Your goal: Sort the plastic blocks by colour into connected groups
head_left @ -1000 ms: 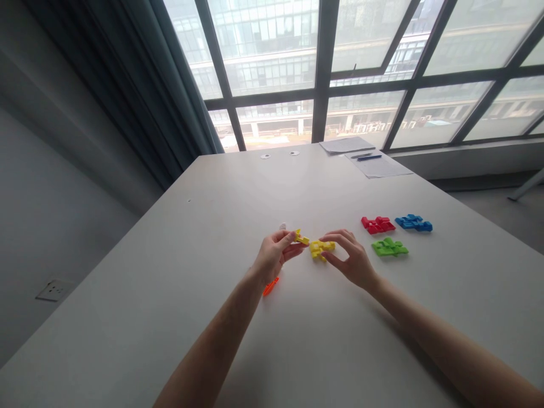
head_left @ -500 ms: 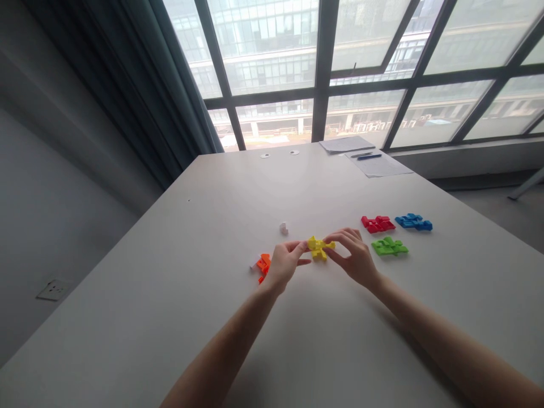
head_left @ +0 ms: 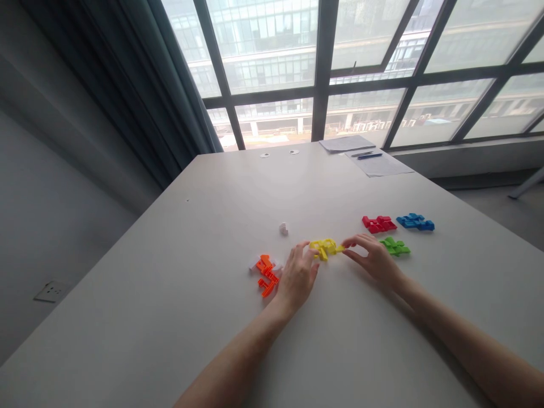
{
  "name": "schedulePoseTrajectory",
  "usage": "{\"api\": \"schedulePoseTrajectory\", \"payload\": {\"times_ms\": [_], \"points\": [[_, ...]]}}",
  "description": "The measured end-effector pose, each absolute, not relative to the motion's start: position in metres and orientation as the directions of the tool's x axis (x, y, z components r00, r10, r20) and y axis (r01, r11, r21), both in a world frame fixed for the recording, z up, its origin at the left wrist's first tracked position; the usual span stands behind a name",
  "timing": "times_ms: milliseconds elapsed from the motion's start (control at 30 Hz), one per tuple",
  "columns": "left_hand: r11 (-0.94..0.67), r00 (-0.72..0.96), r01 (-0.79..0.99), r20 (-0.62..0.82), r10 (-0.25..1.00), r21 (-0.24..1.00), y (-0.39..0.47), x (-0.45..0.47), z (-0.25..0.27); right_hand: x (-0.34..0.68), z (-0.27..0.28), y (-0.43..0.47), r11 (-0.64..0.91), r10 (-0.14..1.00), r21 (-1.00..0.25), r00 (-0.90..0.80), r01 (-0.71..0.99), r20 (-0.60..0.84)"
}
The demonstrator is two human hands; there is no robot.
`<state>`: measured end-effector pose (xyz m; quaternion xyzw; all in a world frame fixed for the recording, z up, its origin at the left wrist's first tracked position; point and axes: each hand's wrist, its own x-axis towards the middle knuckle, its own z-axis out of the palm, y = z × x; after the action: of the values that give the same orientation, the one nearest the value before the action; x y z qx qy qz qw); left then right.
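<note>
A group of yellow plastic pieces (head_left: 326, 248) lies on the table between my two hands. My left hand (head_left: 298, 279) rests beside its left end, with fingertips touching the yellow pieces and the thumb held apart. At the other end, my right hand (head_left: 374, 259) pinches a small yellow plastic piece (head_left: 340, 249) between thumb and fingers. Orange plastic pieces (head_left: 267, 276) lie just left of my left hand, with whitish pieces (head_left: 254, 268) partly behind them. Green plastic pieces (head_left: 395, 246) sit close behind my right hand, which partly covers them.
Red pieces (head_left: 379, 224) and blue pieces (head_left: 415, 221) lie farther right on the white table (head_left: 170, 294). A small white piece (head_left: 284, 229) stands beyond my left hand. Papers (head_left: 382, 165) with pens (head_left: 369, 156) are at the far edge, near the window.
The yellow pieces, held up between both hands before, now lie lower and spread wider on the table. My right hand has shifted right, and my left hand has turned palm-down, uncovering more orange pieces.
</note>
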<state>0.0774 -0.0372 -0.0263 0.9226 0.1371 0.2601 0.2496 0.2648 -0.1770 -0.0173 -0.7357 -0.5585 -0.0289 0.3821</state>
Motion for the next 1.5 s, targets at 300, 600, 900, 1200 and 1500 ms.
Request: {"api": "schedulePoseTrajectory", "payload": {"times_ms": [300, 600, 900, 1200, 1500], "points": [[-0.937, 0.881, 0.064, 0.422, 0.215, 0.343, -0.039, 0.077, -0.021, 0.265, -0.029, -0.175, -0.102, 0.816, -0.424, 0.320, 0.900, 0.483], [-0.934, 0.893, 0.041, 0.407, 0.193, 0.354, -0.038, 0.076, -0.020, 0.265, -0.033, -0.177, -0.112, 0.829, -0.402, 0.309, 0.909, 0.467], [-0.927, 0.890, 0.038, 0.408, 0.201, 0.374, -0.039, 0.076, -0.019, 0.264, -0.034, -0.176, -0.123, 0.828, -0.349, 0.290, 0.929, 0.480], [-0.924, 0.884, 0.059, 0.410, 0.224, 0.378, -0.039, 0.077, -0.020, 0.262, -0.033, -0.177, -0.122, 0.815, -0.334, 0.286, 0.935, 0.504], [-0.891, 0.845, 0.066, 0.451, 0.289, 0.449, -0.039, 0.077, -0.019, 0.260, -0.031, -0.178, -0.117, 0.805, -0.335, 0.287, 0.935, 0.519]]}}
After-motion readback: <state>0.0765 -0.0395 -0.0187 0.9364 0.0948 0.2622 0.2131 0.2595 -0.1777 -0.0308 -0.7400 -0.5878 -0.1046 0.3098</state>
